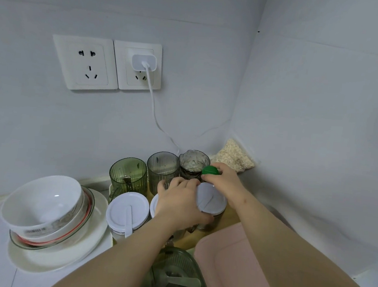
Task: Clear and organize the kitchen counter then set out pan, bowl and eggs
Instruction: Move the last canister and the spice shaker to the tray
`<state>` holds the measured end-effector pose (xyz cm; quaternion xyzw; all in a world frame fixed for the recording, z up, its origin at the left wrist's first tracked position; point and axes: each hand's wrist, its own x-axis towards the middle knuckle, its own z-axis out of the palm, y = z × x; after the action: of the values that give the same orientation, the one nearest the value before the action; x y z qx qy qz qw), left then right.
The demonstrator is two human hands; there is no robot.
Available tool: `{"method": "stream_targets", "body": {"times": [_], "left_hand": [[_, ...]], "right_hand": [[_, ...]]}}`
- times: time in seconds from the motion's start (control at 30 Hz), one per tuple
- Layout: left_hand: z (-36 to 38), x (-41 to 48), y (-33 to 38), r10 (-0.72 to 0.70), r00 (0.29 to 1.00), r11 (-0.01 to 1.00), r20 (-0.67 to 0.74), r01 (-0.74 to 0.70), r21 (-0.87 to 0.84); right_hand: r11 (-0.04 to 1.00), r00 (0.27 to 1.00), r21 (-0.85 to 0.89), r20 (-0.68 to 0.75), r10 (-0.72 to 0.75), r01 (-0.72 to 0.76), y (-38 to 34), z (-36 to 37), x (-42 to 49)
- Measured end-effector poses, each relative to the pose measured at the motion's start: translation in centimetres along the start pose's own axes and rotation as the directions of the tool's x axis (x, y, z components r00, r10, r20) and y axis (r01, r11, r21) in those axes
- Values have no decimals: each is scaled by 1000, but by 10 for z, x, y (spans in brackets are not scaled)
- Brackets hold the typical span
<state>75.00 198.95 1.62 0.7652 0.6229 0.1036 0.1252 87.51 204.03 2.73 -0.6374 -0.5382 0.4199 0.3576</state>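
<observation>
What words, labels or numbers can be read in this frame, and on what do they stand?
No text is legible.
White bowl: dark printed band near the base, too blurred to read.
Green container: round label at the frame's bottom edge, cut off and blurred.
Wall sockets and charger: no markings visible.

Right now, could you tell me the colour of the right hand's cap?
The round plastic cap is green; head view.
</observation>
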Motion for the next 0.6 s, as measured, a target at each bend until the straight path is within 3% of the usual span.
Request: {"method": "stream_targets", "body": {"times": [0.23,0.47,0.6], "left_hand": [[-3,-1,2,-1,1000,1000,28,0,24],[-6,0,3,-8,998,998,59,4,65],[-11,-6,4,-25,999,999,24,25,-28]], "right_hand": [[1000,1000,-20,15,16,-16,-3,-3,-4],[994,996,-96,-64,-66,60,-18,-6,-14],[981,985,-163,-119,-121,101,-28,-8,-24]]}}
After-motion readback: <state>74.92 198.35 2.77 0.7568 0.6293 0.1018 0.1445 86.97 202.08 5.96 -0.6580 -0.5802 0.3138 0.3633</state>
